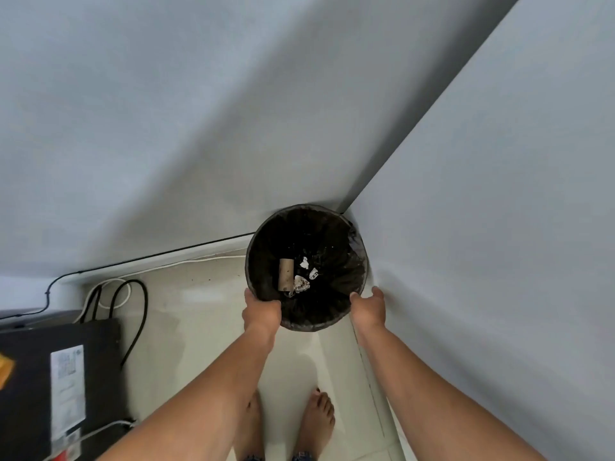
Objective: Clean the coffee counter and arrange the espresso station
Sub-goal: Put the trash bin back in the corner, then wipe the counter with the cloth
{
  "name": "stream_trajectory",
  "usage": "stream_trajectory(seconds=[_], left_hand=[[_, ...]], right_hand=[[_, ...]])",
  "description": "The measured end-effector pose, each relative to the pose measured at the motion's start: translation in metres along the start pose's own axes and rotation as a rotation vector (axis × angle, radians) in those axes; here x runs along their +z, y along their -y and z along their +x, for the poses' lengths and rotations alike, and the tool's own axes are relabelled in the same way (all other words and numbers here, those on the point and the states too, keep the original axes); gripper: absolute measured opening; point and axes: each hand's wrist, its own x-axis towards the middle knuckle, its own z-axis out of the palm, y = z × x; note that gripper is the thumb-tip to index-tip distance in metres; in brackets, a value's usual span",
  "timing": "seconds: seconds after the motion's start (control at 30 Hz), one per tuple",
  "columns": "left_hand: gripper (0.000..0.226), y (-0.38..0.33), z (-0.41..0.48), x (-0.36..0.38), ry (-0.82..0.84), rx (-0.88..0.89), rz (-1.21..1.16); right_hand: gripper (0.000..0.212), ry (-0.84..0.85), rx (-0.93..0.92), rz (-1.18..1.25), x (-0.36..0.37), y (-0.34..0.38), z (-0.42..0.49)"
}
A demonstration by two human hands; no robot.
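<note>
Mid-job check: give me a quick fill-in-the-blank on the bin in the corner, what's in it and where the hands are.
1. The bin is lined with a ____ bag.
2. Beside the crumpled paper in the bin lies a cardboard ____.
3. The left hand grips the bin's ____.
4. The right hand sits between the bin and the ____.

Missing words: black; tube; rim; wall
</note>
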Motion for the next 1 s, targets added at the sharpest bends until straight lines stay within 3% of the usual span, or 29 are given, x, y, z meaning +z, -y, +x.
stream_trajectory(seconds=[0.17, 0.27, 0.5, 0.73, 1.0], left_hand=[[0.048, -0.047, -0.075, -0.02, -0.001, 0.153, 0.131], [0.034, -0.081, -0.136, -0.034, 0.015, 0.231, 0.15], [0.024, -0.15, -0.271, -0.057, 0.039, 0.462, 0.263], [0.03, -0.197, -0.397, -0.051, 0.11, 0.696, 0.279], [0.031, -0.238, -0.473, -0.003, 0.18, 0.916, 0.385]], right_hand=[[0.049, -0.012, -0.041, -0.019, -0.038, 0.045, -0.067], [0.02, -0.006, -0.087, -0.032, -0.068, 0.076, -0.125], [0.04, 0.021, -0.21, 0.023, -0.142, 0.142, -0.269], [0.033, 0.034, -0.382, 0.147, -0.209, 0.169, -0.361], [0.023, -0.03, -0.61, 0.213, -0.283, 0.187, -0.385]])
